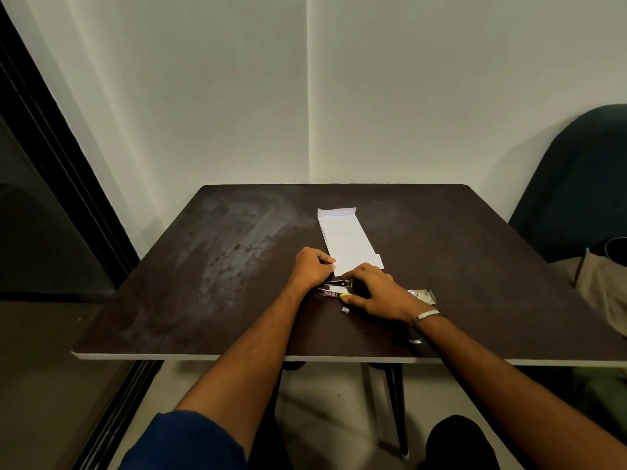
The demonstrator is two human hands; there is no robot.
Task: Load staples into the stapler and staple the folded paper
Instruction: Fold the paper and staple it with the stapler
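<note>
A small stapler [336, 288] with yellow trim lies on the dark table [203, 266], its top swung apart from its base. My right hand [376, 290] covers and grips its right end. My left hand [314, 266] is curled into a fist just above the stapler's left end, fingertips pinched together; whether they pinch staples I cannot tell. The folded white paper [346, 240] lies flat just beyond both hands. A short strip of staples [345, 310] rests on the table below my right hand.
A small staple box or wrapper [422, 295] lies behind my right wrist. A dark chair [576, 184] stands at the table's right, with beige cloth [604, 293] draped beside it. A wall runs close behind the table.
</note>
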